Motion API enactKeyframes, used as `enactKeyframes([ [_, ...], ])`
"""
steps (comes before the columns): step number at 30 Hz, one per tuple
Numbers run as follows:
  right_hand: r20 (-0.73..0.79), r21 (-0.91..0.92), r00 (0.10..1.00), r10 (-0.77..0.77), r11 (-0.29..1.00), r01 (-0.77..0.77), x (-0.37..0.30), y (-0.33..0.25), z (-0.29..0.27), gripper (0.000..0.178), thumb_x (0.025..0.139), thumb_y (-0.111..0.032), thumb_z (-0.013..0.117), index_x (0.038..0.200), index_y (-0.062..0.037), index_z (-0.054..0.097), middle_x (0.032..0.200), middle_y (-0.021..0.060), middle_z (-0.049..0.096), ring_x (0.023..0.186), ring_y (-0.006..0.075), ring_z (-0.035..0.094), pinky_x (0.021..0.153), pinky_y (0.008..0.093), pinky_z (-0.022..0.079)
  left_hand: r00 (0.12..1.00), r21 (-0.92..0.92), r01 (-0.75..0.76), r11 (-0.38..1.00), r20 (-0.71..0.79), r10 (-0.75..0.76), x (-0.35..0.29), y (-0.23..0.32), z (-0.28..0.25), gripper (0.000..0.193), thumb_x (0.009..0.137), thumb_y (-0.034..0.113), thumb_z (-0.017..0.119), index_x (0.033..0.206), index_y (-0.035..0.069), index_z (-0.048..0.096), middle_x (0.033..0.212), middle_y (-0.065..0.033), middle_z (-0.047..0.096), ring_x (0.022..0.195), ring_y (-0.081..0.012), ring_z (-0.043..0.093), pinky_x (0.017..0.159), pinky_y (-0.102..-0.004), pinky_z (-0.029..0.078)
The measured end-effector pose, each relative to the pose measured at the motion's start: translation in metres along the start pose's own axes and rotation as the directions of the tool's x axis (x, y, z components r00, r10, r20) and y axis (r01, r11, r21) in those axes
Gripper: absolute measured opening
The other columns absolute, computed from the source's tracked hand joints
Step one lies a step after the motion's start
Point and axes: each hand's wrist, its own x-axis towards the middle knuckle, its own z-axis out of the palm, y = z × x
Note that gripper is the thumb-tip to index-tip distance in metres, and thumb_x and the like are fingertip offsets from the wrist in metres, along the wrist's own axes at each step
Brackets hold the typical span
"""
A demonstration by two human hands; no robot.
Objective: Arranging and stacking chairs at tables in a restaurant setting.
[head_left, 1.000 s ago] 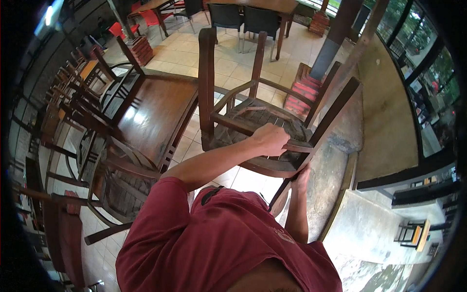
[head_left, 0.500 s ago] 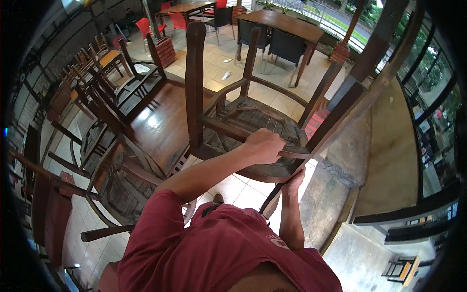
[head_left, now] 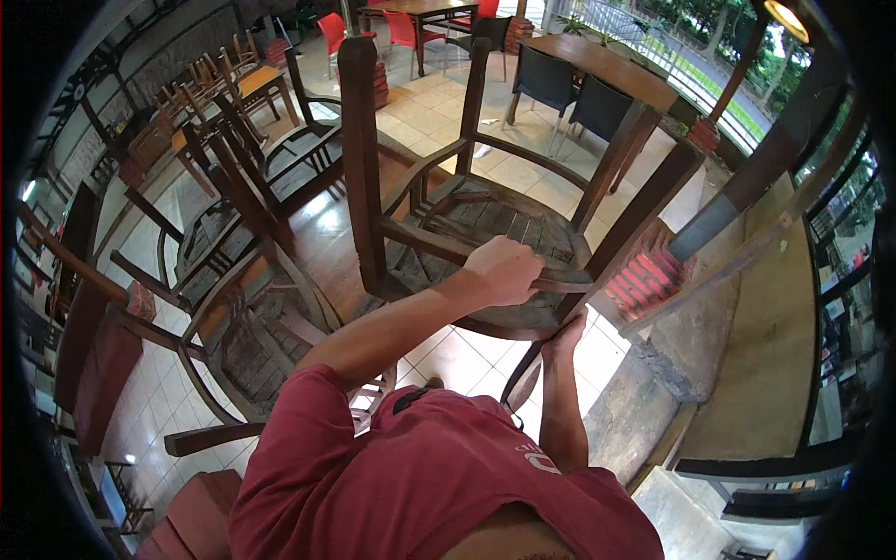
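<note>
An upturned dark wooden chair point(head_left: 362, 177) is in front of me, its legs pointing up and its slatted seat underside showing. My left hand point(head_left: 505, 271) reaches across and is closed around the near rail between the legs. Lower on the chair's right side, my right hand point(head_left: 564, 338) grips it near the seat edge; its fingers are partly hidden. To the left, another upturned wooden chair point(head_left: 280, 341) rests beside a brown wooden table point(head_left: 327, 229), close to my left arm.
More upturned chairs point(head_left: 299, 168) stand on the table at left. Black chairs point(head_left: 544, 82) and a wooden table point(head_left: 607, 70) stand at the back right. On the right are a brick pillar base point(head_left: 653, 280), a slanting post point(head_left: 709, 224) and a concrete ledge point(head_left: 677, 373).
My view has turned left, so the tables, black chairs and post appear farther right. Both hands keep the same hold on the chair, which has barely shifted against my body.
</note>
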Motion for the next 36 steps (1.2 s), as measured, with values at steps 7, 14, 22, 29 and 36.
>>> enactKeyframes([
  [7,-0.003,-0.017,0.998,0.060,0.998,-0.060,0.011,0.041,0.022,0.039,0.098,-0.035,0.042,0.118,-0.0072,0.061,0.117,0.0106,0.067,0.109,0.0273,0.063,0.095,0.0398,0.051,0.998,0.000,0.058,0.998,-0.009,-0.058,-0.023,-0.041,0.007,0.030,0.081,0.033,0.071,0.091,0.005,0.070,0.073,-0.0167,0.070,0.073,-0.0360,0.071,0.070,-0.0440,0.057],
  [14,-0.032,-0.091,0.994,0.106,0.990,-0.108,0.029,0.078,0.020,0.041,0.099,-0.037,0.043,0.120,-0.0064,0.060,0.116,0.0108,0.067,0.104,0.0275,0.065,0.089,0.0399,0.054,0.992,-0.059,0.127,0.990,-0.018,-0.128,-0.039,-0.077,0.020,0.032,0.078,0.035,0.074,0.090,0.006,0.070,0.075,-0.0176,0.070,0.075,-0.0371,0.071,0.071,-0.0452,0.056],
  [22,0.028,-0.080,0.989,0.142,0.987,-0.139,0.037,0.107,0.014,0.043,0.101,-0.039,0.041,0.125,-0.0070,0.058,0.121,0.0103,0.065,0.110,0.0266,0.063,0.091,0.0409,0.053,0.981,-0.105,0.188,0.977,-0.037,-0.192,-0.046,-0.102,0.041,0.029,0.077,0.034,0.075,0.088,0.007,0.072,0.077,-0.0162,0.070,0.077,-0.0368,0.071,0.072,-0.0446,0.057],
  [29,-0.023,-0.205,0.994,0.110,0.972,-0.112,0.057,0.150,0.016,0.041,0.105,-0.041,0.035,0.122,-0.0102,0.056,0.121,0.0086,0.062,0.115,0.0268,0.060,0.100,0.0418,0.049,0.972,-0.045,0.237,0.971,0.018,-0.236,-0.046,-0.132,0.055,0.026,0.075,0.032,0.075,0.089,0.011,0.073,0.078,-0.0144,0.071,0.077,-0.0331,0.072,0.074,-0.0436,0.056],
  [36,-0.067,-0.193,0.963,0.262,0.943,-0.270,0.082,0.216,0.001,0.042,0.101,-0.042,0.045,0.126,-0.0112,0.060,0.122,0.0075,0.065,0.111,0.0251,0.062,0.095,0.0397,0.050,0.939,-0.008,0.343,0.939,0.000,-0.343,-0.083,-0.167,0.076,0.022,0.070,0.030,0.074,0.087,0.015,0.073,0.078,-0.0107,0.072,0.079,-0.0298,0.072,0.079,-0.0410,0.053],
])
